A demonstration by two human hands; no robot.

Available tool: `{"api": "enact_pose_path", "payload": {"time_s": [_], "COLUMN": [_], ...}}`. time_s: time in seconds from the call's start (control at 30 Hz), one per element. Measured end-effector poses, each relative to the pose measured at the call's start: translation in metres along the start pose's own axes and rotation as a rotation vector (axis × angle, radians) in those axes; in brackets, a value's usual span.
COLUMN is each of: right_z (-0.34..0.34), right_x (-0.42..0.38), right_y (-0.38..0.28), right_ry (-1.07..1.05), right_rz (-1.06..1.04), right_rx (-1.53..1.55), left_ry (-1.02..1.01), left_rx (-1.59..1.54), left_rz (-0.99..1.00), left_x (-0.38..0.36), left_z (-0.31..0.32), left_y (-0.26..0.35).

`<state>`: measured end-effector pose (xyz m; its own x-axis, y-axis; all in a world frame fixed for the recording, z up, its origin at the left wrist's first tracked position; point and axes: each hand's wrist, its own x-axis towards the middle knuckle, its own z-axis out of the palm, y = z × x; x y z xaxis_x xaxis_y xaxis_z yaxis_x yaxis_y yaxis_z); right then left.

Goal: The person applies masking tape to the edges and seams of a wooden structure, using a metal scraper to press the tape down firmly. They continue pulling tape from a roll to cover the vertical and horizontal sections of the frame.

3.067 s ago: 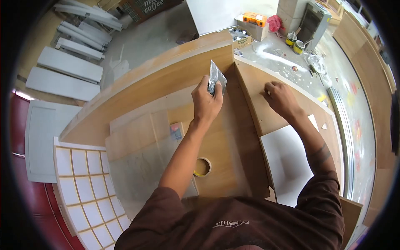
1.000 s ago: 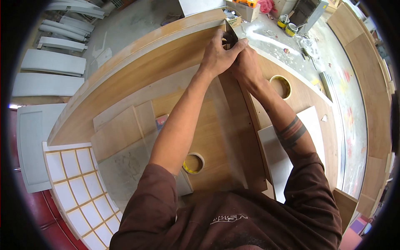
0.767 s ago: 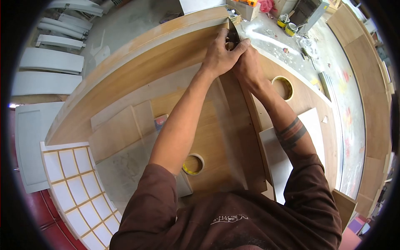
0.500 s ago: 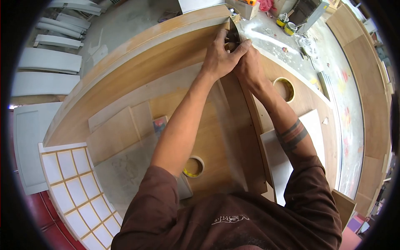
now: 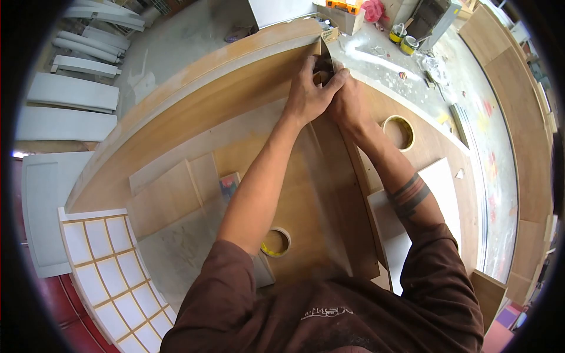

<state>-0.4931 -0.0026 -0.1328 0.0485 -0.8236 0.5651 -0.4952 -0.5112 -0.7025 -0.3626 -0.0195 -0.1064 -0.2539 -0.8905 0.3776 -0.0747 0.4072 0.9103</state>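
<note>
Both my hands meet at the top corner of a wooden cabinet frame [image 5: 206, 106], where its curved side joins a long brown board [image 5: 347, 194]. My left hand [image 5: 310, 94] is bent around a dark object [image 5: 323, 66] at the corner, too shadowed to make out. Pressed close beside it, my right hand [image 5: 348, 100] has its fingers curled, and what they hold is hidden. A thin dark edge stands up between the hands and the corner.
One tape roll [image 5: 275, 242] lies inside the frame, another [image 5: 398, 133] on the panel at right. A white sheet [image 5: 442, 194] lies below that. White panels [image 5: 73, 91] are at left, a gridded panel [image 5: 118, 270] at lower left, paint cans [image 5: 408, 45] at upper right.
The whole view has shifted slightly, with the frame and rolls a little lower. My hands remain together at the corner, the right one slightly lower.
</note>
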Motion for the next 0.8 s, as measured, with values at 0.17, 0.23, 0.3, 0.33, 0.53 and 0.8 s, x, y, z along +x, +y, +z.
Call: {"api": "enact_pose_path", "payload": {"time_s": [0.17,0.23,0.3,0.33,0.53,0.8], "right_z": [0.003,0.007,0.004,0.002,-0.011,-0.033], "right_x": [-0.002,-0.007,-0.008,-0.007,-0.001,-0.007], "right_y": [0.011,0.02,0.018,0.013,-0.002,-0.027], "right_ry": [0.011,-0.024,-0.058,-0.044,-0.057,-0.183], "right_rz": [-0.017,-0.01,-0.002,-0.007,-0.018,-0.005], "right_rx": [-0.008,-0.031,-0.055,-0.043,0.005,-0.089], "left_ry": [-0.015,-0.001,0.015,0.024,-0.011,0.033], "left_rx": [-0.08,-0.072,-0.065,-0.074,-0.088,-0.082], "left_rz": [-0.045,-0.046,-0.046,-0.034,-0.141,-0.156], "left_x": [-0.002,-0.002,-0.002,-0.001,-0.002,-0.014], "left_z": [0.001,0.004,0.006,0.008,0.01,-0.001], "left_y": [0.002,-0.008,-0.017,-0.021,-0.015,0.005]}}
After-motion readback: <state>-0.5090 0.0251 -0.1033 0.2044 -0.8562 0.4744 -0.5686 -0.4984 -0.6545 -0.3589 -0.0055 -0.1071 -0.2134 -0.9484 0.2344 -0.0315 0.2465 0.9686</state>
